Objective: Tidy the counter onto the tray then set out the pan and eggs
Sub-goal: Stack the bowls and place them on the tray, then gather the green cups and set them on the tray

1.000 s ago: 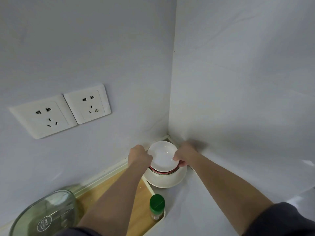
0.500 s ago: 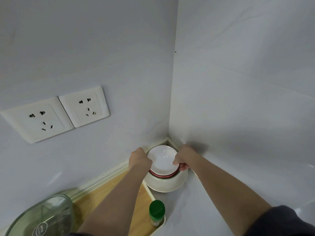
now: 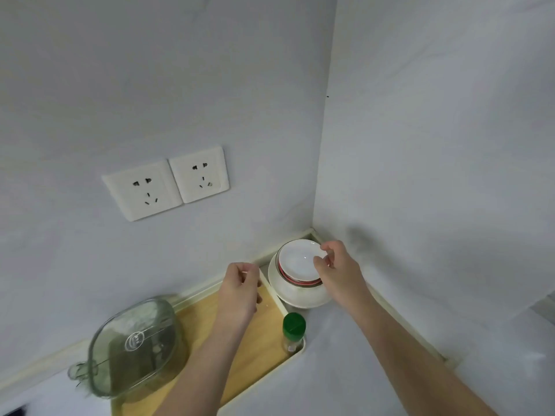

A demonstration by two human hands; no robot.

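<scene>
Stack of dishes (image 3: pixel 295 274) tucked into the far corner at about 1 o'clock: a white bowl at the bottom, a red-rimmed dish in it, a small white plate on top. Sits on the white surface (image 3: pixel 345 355) just off the tray's (image 3: pixel 249 352) far right corner, touching or nearly touching its rim — hard to tell which.

Right hand (image 3: pixel 336 268) at the stack's right edge, fingers curled loosely, thumb and forefinger close to the top plate's rim; cannot tell whether pinching it or just clear. Left hand (image 3: pixel 241 285) at 11 o'clock, apart from the stack, over the tray's far edge, fingers half curled, holding nothing.

Probably the moment of letting go, or of re-gripping the stack.

To do the step well:
- Take the bottom bowl with both hands, low on opposite sides, not the top plate alone — loose dishes slide.
- Lift straight up to clear the tray rim, then move toward 9 o'clock and set down on bare wood.
- Keep level; walls close on two sides, little room to tilt.

On the tray: a green-capped jar (image 3: pixel 293 331) in the near right corner, a glass lid (image 3: pixel 135 346) at 8 o'clock. Room between them for the stack. Pan and eggs not in view.
</scene>
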